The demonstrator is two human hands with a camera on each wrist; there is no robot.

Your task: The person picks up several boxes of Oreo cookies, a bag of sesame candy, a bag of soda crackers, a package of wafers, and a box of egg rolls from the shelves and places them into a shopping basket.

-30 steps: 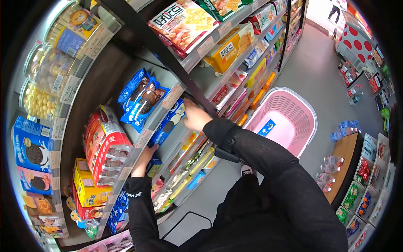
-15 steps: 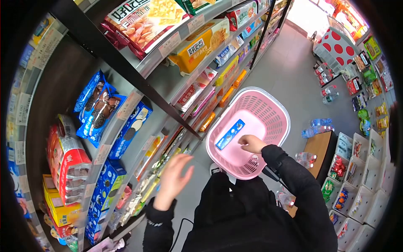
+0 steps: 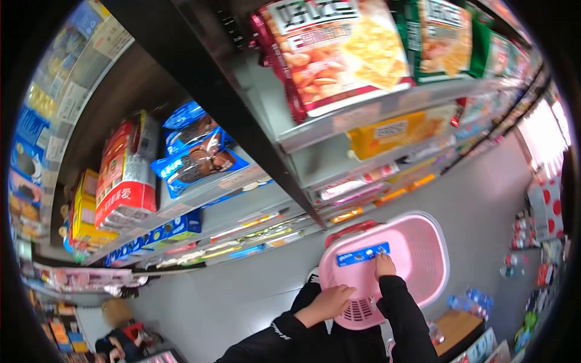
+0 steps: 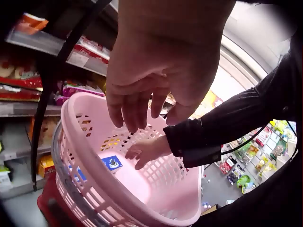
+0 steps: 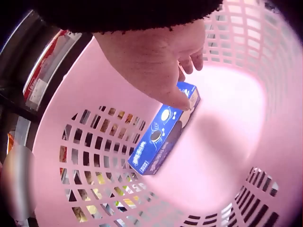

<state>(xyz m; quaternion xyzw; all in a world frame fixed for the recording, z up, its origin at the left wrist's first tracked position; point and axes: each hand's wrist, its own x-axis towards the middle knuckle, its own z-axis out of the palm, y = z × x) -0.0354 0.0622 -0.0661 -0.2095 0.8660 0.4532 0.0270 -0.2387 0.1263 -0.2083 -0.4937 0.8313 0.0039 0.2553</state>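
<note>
Okay, blue box (image 5: 163, 127) lying below my nearer right hand (image 5: 151, 61), long axis running leftward; its fingers hanging loosely spread, left hand's (image 3: 327, 304) hanging bent, neither pinching.

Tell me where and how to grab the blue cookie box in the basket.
I'd come down through the open top of the basket and pinch the blue box near its middle, thumb and fingers on opposite long sides: it is long, slim and lies flat.

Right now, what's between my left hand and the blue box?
In the head view, only bare pink basket shows between your left hand and the blue box.
</note>
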